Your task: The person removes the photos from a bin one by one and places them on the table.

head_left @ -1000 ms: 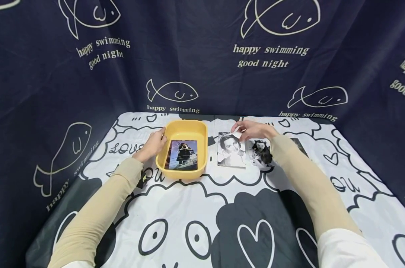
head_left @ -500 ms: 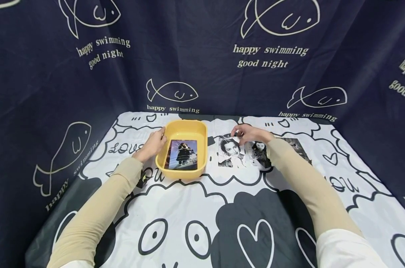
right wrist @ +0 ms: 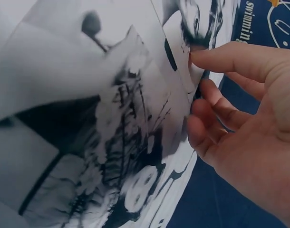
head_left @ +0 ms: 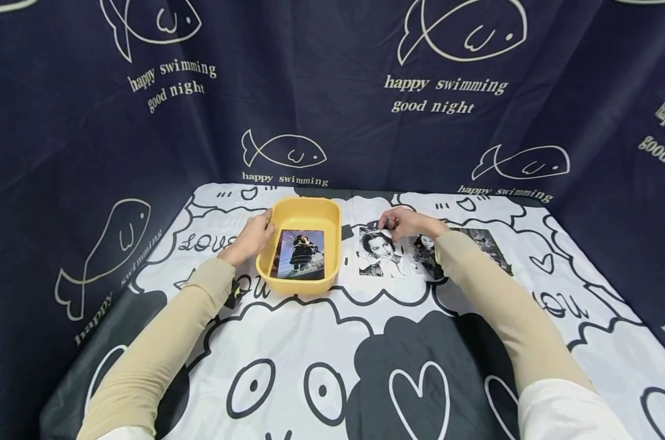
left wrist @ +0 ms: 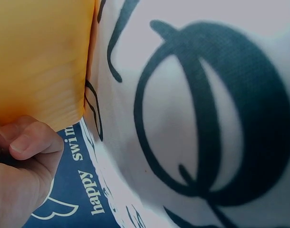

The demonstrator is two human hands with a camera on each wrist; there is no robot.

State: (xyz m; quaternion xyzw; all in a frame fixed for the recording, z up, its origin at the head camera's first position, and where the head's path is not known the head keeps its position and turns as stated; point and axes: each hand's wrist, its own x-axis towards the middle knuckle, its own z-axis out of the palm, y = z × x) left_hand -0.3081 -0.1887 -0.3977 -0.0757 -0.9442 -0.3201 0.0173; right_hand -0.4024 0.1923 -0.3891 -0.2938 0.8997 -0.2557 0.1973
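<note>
My left hand (head_left: 252, 235) grips the left rim of a yellow tray (head_left: 305, 214); in the left wrist view its curled fingers (left wrist: 28, 140) lie against the tray's outer wall (left wrist: 40, 57). A colour photo (head_left: 301, 253) lies flat inside the tray. Just right of the tray, my right hand (head_left: 408, 223) pinches the far edge of a black-and-white portrait photo (head_left: 379, 256) and holds that edge raised. The right wrist view shows the thumb over the photo's edge (right wrist: 176, 28) and the fingers (right wrist: 207, 128) under it.
A second black-and-white photo (head_left: 422, 256) lies beside the portrait, partly under my right forearm, and a darker third one (head_left: 483, 241) lies further right. The table carries a black-and-white cartoon cloth (head_left: 332, 342). Dark blue fish-print curtains (head_left: 332, 122) close in the back and both sides.
My right hand took hold of the portrait photo's far edge and raised it, and the photo shifted a little. The left hand and the tray have stayed put.
</note>
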